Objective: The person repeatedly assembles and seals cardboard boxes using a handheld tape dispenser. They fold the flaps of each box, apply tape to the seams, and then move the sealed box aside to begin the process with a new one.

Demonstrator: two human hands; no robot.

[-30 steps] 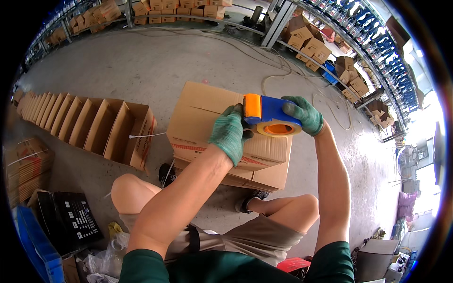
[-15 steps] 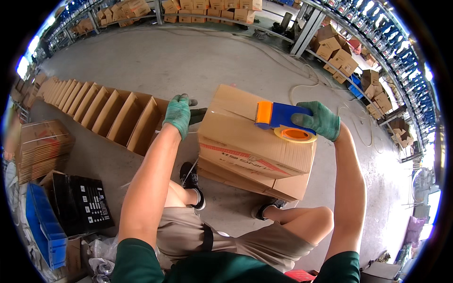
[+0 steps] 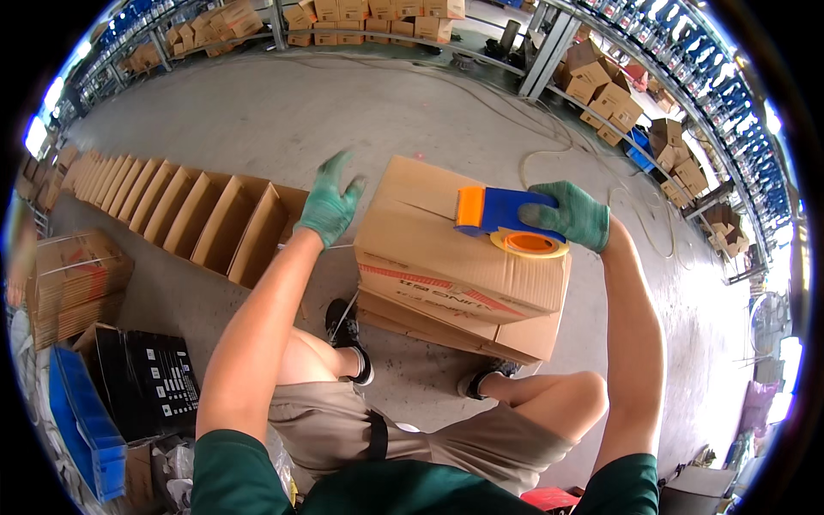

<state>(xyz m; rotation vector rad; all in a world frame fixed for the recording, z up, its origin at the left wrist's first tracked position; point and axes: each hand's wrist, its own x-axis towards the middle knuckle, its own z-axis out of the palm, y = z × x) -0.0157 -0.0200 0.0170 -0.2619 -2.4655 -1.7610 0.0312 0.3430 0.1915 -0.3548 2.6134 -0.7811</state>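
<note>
Taping this kind of box goes best if you keep it pinned, imo. Big picture first: the concrete floor (image 3: 412, 112) runs out to shelving racks (image 3: 652, 94) at 1 o'clock, and a row of open empty cartons (image 3: 197, 215) lines up at 9 to 10 o'clock. Dead centre is the closed cardboard box (image 3: 455, 257), sitting on a second carton (image 3: 481, 330) just past the knees. The tape dispenser (image 3: 506, 221), blue with an orange end and an orange roll, rests on the box top toward 2 o'clock. The right hand (image 3: 573, 215), in a green glove, has its fingers wrapped around the dispenser handle. The left hand (image 3: 330, 204), gloved too, hangs at the box's 9 o'clock edge with fingers spread, holding nothing; can't tell if it touches the cardboard. I'd plant that palm flat on the flap, press the dispenser down firmly and pull one straight line along the seam.
</note>
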